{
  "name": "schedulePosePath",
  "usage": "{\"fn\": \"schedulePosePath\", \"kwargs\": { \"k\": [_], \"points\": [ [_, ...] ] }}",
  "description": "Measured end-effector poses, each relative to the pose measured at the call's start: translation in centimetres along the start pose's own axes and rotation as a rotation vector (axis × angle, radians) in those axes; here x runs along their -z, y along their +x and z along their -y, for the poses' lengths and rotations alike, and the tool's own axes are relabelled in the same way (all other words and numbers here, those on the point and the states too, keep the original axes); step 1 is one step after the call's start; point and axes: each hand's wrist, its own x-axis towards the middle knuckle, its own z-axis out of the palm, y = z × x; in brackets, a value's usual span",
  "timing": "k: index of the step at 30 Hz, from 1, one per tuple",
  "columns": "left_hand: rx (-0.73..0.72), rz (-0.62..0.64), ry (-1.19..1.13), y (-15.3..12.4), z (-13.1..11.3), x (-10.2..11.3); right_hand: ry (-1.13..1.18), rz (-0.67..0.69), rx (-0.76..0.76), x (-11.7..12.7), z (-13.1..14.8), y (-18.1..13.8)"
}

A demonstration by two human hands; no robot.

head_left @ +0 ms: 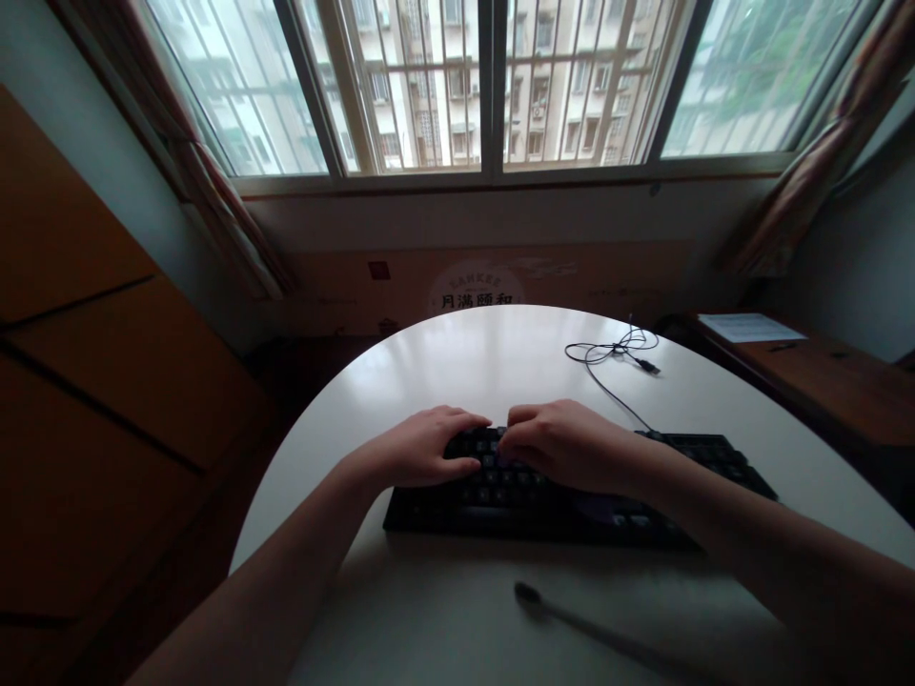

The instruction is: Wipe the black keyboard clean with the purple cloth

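Observation:
A black keyboard (704, 455) lies on a round white table (486, 367). My left hand (418, 446) rests on the keyboard's left part, fingers curled down onto the keys with the thumb tucked below. My right hand (564, 443) lies beside it over the middle keys, fingers bent and pointing left, almost touching the left hand. Neither hand grips anything I can make out. The keyboard's black cable (607, 354) runs from its back edge to a loose coil at the far side of the table.
A thin dark stick-like object (572, 624) lies on the table near me. A wooden cabinet (92, 381) stands at the left. A brown side table (822, 367) with a sheet of paper (747, 327) is at the right. A window fills the wall ahead.

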Motion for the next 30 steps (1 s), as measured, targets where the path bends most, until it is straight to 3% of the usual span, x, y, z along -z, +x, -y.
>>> {"fn": "schedulePosePath", "kwargs": {
  "k": [11,30],
  "points": [
    [-0.004,0.000,0.003,0.0,-0.1,0.2,0.122,0.147,0.107,-0.9,-0.7,0.1],
    [-0.006,-0.009,-0.014,0.0,-0.1,0.1,0.020,0.121,0.108,-0.8,-0.2,0.0]
  ]
}}
